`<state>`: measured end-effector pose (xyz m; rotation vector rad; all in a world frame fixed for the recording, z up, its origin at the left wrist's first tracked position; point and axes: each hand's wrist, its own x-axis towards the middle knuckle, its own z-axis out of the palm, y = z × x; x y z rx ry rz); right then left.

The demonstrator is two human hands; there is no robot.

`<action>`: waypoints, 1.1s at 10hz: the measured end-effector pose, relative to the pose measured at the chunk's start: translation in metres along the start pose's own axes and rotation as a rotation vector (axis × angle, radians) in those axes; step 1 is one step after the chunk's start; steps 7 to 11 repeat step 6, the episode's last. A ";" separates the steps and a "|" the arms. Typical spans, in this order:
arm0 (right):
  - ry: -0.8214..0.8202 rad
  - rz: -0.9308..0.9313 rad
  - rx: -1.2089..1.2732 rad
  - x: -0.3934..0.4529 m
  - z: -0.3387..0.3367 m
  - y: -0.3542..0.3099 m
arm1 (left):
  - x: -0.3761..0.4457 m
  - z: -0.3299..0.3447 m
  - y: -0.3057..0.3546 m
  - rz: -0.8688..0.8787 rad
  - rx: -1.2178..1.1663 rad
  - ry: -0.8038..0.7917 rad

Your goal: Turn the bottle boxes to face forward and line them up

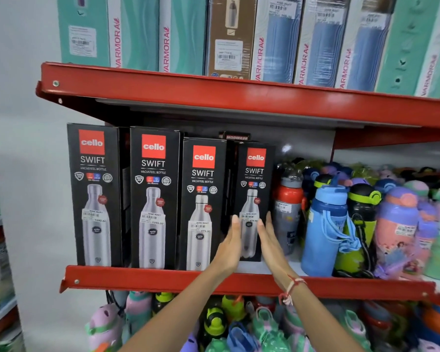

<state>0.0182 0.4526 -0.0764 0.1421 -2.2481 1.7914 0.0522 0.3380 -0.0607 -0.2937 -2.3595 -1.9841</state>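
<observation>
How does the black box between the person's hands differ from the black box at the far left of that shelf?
The box between the hands sits farther back on the red shelf; the far-left box stands at the front edge. The far-left box is also taller. The left hand and right hand flank the first; nothing touches the other. Both face forward, showing the same Cello Swift bottle print.

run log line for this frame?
step: aligning fourth Cello box | left hand, right hand open, flanking it | box set back from row

Red shelf [163,278] with four black boxes [153,199], loose bottles [325,229].
</observation>
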 end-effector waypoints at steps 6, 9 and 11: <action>-0.048 -0.093 -0.129 -0.068 -0.018 -0.007 | -0.046 -0.022 -0.011 -0.001 0.004 -0.096; -0.048 -0.093 -0.129 -0.068 -0.018 -0.007 | -0.046 -0.022 -0.011 -0.001 0.004 -0.096; -0.048 -0.093 -0.129 -0.068 -0.018 -0.007 | -0.046 -0.022 -0.011 -0.001 0.004 -0.096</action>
